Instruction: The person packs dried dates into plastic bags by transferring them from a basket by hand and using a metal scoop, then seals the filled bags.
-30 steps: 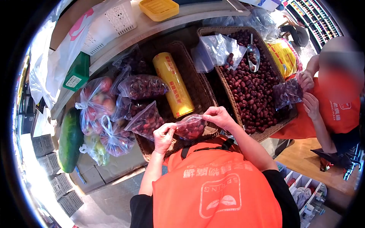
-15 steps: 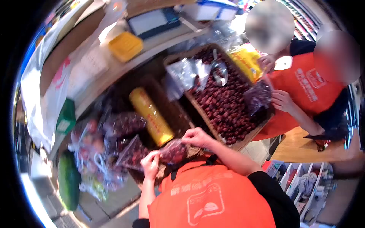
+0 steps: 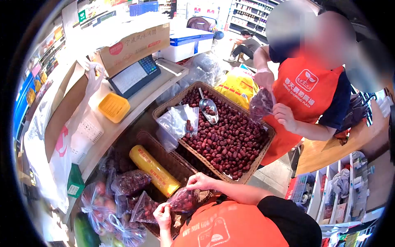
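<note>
My left hand (image 3: 163, 215) and my right hand (image 3: 200, 181) are both closed, pinching opposite ends of a clear plastic bag of red dates (image 3: 183, 201). The bag is in front of my orange apron (image 3: 205, 230), above a brown wicker basket (image 3: 142, 138). A yellow roll of wrap (image 3: 154, 171) lies in that basket, just beyond the bag. More filled date bags (image 3: 131, 181) lie left of my hands. Behind my right hand, a large wicker tray (image 3: 246, 178) holds loose red dates (image 3: 230, 142), a metal scoop (image 3: 208, 108) and some clear plastic bags (image 3: 177, 122).
Across the tray, a co-worker in an orange apron (image 3: 294, 88) holds another bag of dates (image 3: 262, 103). A counter (image 3: 170, 73) carries a scale (image 3: 133, 76) and a yellow basket (image 3: 114, 108). Bagged fruit (image 3: 98, 206) and a green melon (image 3: 85, 230) sit at lower left.
My view has tilted upward and sharpened, so my hands and the basket appear lower. Both hands keep hold of the bag of red dates. The co-worker still holds their bag.
</note>
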`<state>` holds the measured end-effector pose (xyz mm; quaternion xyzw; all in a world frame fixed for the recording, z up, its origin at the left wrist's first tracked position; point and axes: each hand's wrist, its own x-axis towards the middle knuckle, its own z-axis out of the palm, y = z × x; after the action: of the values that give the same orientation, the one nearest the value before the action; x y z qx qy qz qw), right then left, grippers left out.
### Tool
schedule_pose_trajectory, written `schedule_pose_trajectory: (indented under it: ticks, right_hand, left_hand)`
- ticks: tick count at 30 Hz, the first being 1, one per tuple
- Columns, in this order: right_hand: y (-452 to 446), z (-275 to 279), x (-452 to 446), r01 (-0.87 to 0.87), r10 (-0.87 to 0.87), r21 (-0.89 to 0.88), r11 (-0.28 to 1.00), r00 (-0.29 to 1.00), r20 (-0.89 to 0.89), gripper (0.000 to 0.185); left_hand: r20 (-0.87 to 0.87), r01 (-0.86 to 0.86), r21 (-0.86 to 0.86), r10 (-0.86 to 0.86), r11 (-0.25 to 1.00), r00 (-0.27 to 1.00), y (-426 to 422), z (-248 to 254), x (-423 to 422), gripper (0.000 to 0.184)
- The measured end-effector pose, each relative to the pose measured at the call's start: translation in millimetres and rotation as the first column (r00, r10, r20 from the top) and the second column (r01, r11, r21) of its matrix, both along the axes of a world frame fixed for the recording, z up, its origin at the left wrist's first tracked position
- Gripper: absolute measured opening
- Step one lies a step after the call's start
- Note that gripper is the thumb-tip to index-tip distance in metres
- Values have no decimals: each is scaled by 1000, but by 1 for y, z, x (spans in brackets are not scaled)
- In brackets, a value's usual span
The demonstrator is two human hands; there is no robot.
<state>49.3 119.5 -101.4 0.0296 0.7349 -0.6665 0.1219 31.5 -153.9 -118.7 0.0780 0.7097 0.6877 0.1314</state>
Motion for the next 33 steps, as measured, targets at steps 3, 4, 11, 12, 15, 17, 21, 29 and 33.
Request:
schedule_pose_trajectory:
  ticks: [3,4,11,12,15,17,21,29,33]
  right_hand:
    - [0,-4,0,-10,11,36,999,999,-36,15]
    - [0,2,0,-13,20,105,994,998,-61,16]
    - [3,-3,-3,-54,68,116,992,990,-121,15]
    - [4,-2,-3,-64,82,125,990,986,-147,15]
    - [-3,12,-5,-71,102,289,955,990,-93,13]
    - [-1,8,-7,-100,150,238,966,968,-202,13]
    - [-3,9,-6,-178,275,302,936,908,-317,16]
    - [-28,33,-16,-170,532,622,764,712,-459,17]
    - [-30,31,-12,-185,506,597,781,747,-431,15]
  left_hand:
    - [14,-15,25,15,1000,1000,0,-5,0,4]
    - [51,-14,31,13,999,999,4,9,0,3]
    - [61,55,31,-57,998,997,-2,2,-4,5]
    - [-45,94,-38,-96,995,994,1,8,-5,5]
    - [-255,142,-233,-201,962,946,4,29,-10,7]
    - [-277,118,-250,-188,961,942,5,30,-10,5]
    - [-381,128,-252,-220,959,898,6,32,-6,3]
    - [-396,168,-267,-267,949,879,7,71,6,13]
    - [-392,157,-228,-238,961,888,6,69,10,9]
